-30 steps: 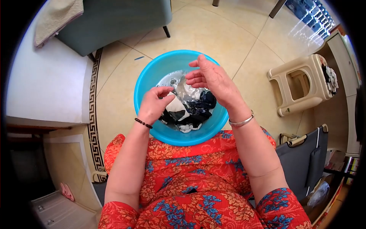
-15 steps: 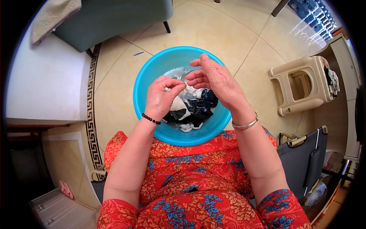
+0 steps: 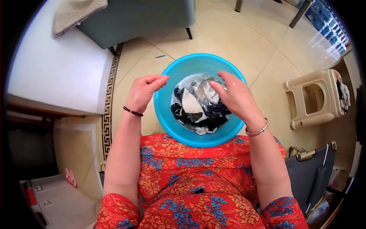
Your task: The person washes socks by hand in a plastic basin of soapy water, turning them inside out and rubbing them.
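A round blue basin (image 3: 202,64) stands on the floor against my lap. In it wet black clothes (image 3: 211,123) and a white cloth (image 3: 190,102) lie in sudsy water. My left hand (image 3: 143,93) is held up at the basin's left rim, thumb and fingers pinched together; what they hold, if anything, is too small to make out. Above the basin's right side hovers my right hand (image 3: 238,99), its thumb apart from its curved fingers and nothing visible in it. Both hands are clear of the clothes.
To the right stands a beige plastic stool (image 3: 305,82) with cloth on top. A grey folding chair (image 3: 310,171) is at lower right. Beyond the basin is a grey-green sofa (image 3: 152,23), with a white block (image 3: 65,72) at left. Pink slippers (image 3: 70,177) lie lower left.
My hands have moved apart, the left one going left away from the right. The right hand has turned lower over the basin. The whole view has shifted a little.
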Tool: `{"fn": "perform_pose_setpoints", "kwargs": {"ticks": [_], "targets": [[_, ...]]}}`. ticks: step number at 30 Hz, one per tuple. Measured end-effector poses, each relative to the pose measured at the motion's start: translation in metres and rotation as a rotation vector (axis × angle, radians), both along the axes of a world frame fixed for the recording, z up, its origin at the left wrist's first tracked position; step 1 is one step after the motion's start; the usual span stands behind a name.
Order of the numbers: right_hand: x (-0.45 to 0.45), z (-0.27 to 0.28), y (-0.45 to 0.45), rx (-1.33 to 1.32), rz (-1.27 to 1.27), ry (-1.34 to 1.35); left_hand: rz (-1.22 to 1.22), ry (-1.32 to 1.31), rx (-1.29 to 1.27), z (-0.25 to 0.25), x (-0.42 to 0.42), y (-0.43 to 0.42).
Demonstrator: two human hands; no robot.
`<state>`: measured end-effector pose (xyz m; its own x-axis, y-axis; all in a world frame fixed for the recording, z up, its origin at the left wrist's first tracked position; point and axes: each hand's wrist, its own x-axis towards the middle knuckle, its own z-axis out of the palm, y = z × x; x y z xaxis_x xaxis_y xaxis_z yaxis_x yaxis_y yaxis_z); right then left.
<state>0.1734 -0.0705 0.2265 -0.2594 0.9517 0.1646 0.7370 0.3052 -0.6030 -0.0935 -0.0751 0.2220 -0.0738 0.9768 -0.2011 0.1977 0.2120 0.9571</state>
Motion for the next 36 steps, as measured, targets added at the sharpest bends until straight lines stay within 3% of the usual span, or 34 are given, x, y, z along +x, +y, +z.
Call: {"fn": "perform_pose_setpoints", "kwargs": {"ticks": [2,11,16,24,26,30,31,32,34,35,36], "targets": [[-0.003,0.001,-0.002,-0.037,0.031,0.0,-0.035,-0.014,-0.047,0.014,-0.026,-0.002],[-0.019,-0.017,-0.014,-0.09,0.215,-0.039,0.173,0.647,-0.06,0.035,-0.154,-0.053],[-0.034,-0.021,-0.02,-0.108,0.28,-0.025,0.308,0.604,-0.067,0.005,-0.227,-0.112],[-0.039,-0.032,-0.017,-0.26,0.256,-0.038,0.244,0.699,-0.336,-0.038,-0.293,-0.178],[-0.038,-0.04,-0.014,-0.293,0.257,-0.019,0.34,0.585,-0.283,-0.058,-0.312,-0.184],[-0.041,-0.043,-0.013,-0.312,0.243,-0.071,0.493,0.562,-0.445,-0.102,-0.338,-0.198],[-0.042,-0.043,-0.013,-0.319,0.242,-0.09,0.495,0.772,-0.382,-0.149,-0.362,-0.216],[-0.043,-0.044,-0.014,-0.325,0.242,-0.099,0.286,1.409,-0.619,-0.168,-0.354,-0.23],[-0.045,-0.045,-0.014,-0.306,0.25,-0.085,0.184,1.773,-0.606,-0.175,-0.334,-0.261],[-0.045,-0.047,-0.013,-0.311,0.247,-0.087,0.177,1.772,-0.607,-0.171,-0.34,-0.256],[-0.044,-0.049,-0.013,-0.312,0.241,-0.078,-0.007,1.324,-1.004,-0.159,-0.347,-0.247]]}}
